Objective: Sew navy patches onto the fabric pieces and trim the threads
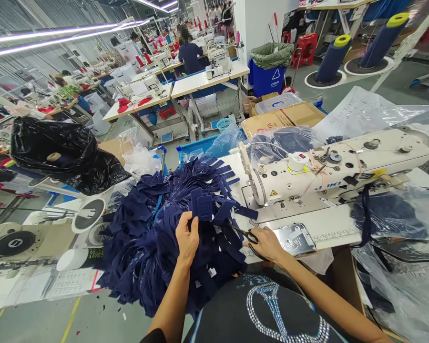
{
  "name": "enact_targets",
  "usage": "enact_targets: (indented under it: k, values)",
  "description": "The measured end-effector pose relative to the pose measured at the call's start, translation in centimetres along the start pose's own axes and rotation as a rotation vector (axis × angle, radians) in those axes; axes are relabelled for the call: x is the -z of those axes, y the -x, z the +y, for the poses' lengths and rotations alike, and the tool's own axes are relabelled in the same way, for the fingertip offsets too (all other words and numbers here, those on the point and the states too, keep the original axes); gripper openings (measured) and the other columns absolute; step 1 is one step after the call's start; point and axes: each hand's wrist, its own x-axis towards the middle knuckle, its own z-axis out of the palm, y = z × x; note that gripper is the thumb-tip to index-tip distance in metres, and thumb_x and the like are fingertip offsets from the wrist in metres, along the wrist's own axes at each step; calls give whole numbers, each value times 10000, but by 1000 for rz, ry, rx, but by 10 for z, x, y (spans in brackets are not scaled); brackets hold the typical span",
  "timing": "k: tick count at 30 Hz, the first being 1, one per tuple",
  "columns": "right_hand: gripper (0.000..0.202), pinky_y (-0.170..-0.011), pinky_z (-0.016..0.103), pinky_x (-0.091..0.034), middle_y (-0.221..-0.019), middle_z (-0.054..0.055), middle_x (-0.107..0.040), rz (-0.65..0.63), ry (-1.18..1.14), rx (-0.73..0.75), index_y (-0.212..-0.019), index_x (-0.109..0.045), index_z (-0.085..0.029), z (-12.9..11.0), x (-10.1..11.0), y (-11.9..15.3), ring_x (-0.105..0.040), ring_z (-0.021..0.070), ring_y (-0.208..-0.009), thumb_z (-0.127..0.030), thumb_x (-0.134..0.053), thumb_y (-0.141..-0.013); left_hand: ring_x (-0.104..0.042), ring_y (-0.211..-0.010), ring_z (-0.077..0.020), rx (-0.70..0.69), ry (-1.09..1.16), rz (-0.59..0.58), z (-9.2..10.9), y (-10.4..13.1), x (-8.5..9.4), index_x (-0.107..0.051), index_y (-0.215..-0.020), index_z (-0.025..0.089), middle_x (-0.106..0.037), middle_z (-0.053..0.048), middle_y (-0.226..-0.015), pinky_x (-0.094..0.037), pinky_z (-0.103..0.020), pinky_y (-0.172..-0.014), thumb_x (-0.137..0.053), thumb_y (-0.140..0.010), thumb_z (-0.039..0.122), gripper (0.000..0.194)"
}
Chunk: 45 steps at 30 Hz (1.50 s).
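Note:
A large heap of navy fabric pieces [143, 252] spreads over the table edge in front of me. My left hand [188, 237] pinches a navy fabric piece [204, 207] with rows of stitching, held up over the heap. Black scissors [243, 233] are in my right hand [266, 243], their blades pointing left toward the fabric below the held piece. Whether the blades touch cloth is too small to tell. Just right of the heap stands a white sewing machine [300, 171], with a shiny metal plate [293, 238] on the table beside my right hand.
Another machine [14, 243] and a black plastic bag [57, 147] are at the left. Bagged navy fabric [386, 214] lies at the right. Behind are a cardboard box [282, 119], thread cones [332, 59], a blue bin [266, 78] and a seated person [190, 57].

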Motion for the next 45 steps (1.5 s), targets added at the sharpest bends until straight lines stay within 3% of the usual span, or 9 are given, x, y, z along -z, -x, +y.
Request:
enact_targets:
  k: [6,10,14,19,22,27,33,41,45]
  values:
    - [237,-521,222,-308,-587,-22,-508,-279,-654,61,-733,-577,-153,-16,10,8,-457,113,-558,-371,-509,-795,-506,-675,-120,-37,-11,-8,-1,0,-5,-531,-755,182,-516,9,-714,-415,-232,-651,-468,-821,252,116]
    - [450,-505,223,-319,-541,-31,-464,-373,-982,129,-788,-565,-145,-39,13,-2,-440,101,-517,-555,-385,-828,-506,-673,-117,-94,-33,-18,-1,-1,-8,-528,-756,183,-527,10,-715,-416,-230,-653,-465,-824,231,104]
    - [616,-456,221,-295,-522,-34,-444,-386,-1191,157,-741,-564,-140,-49,2,-13,-438,87,-451,-705,-321,-775,-513,-674,-120,-128,-68,-24,0,0,-8,-519,-741,182,-530,7,-715,-421,-232,-645,-460,-825,228,113]
    - [611,-404,219,-249,-449,-56,-379,-210,-1264,40,-665,-546,-149,-50,-10,-13,-360,70,-368,-710,-330,-770,-529,-687,-128,-151,-129,-32,-1,2,-8,-506,-730,181,-539,-3,-719,-434,-247,-655,-458,-825,229,117]
    - [583,-439,225,-287,-454,-47,-409,-108,-1206,83,-695,-547,-154,-49,-7,-4,-388,83,-408,-691,-336,-783,-542,-706,-134,-167,-161,-37,-3,3,-9,-508,-742,181,-550,-10,-732,-440,-254,-662,-455,-828,216,107]
    - [580,-474,225,-321,-516,-36,-458,-262,-1125,242,-782,-568,-156,-61,3,6,-415,87,-466,-696,-358,-771,-552,-723,-144,-219,-207,-25,-4,3,-14,-524,-753,182,-569,-18,-747,-448,-271,-678,-455,-825,206,102]
    - [621,-411,208,-314,-506,-51,-413,-407,-1366,122,-676,-551,-148,-84,6,-2,-383,59,-399,-736,-359,-736,-554,-749,-152,-307,-270,-35,-6,5,-16,-563,-784,178,-591,-29,-771,-452,-279,-694,-465,-818,165,104]
    - [621,-346,190,-244,-435,-64,-392,-314,-1465,-30,-596,-534,-139,-82,-14,1,-334,37,-325,-742,-424,-697,-560,-748,-152,-278,-294,-13,-9,6,-15,-571,-790,173,-588,-35,-769,-462,-286,-687,-463,-834,183,117]
    - [626,-364,192,-266,-471,-57,-404,-345,-1452,21,-637,-545,-136,-81,-14,3,-368,44,-356,-737,-390,-720,-565,-740,-150,-236,-257,-2,-8,3,-14,-561,-773,174,-583,-31,-762,-465,-285,-681,-464,-830,196,114]
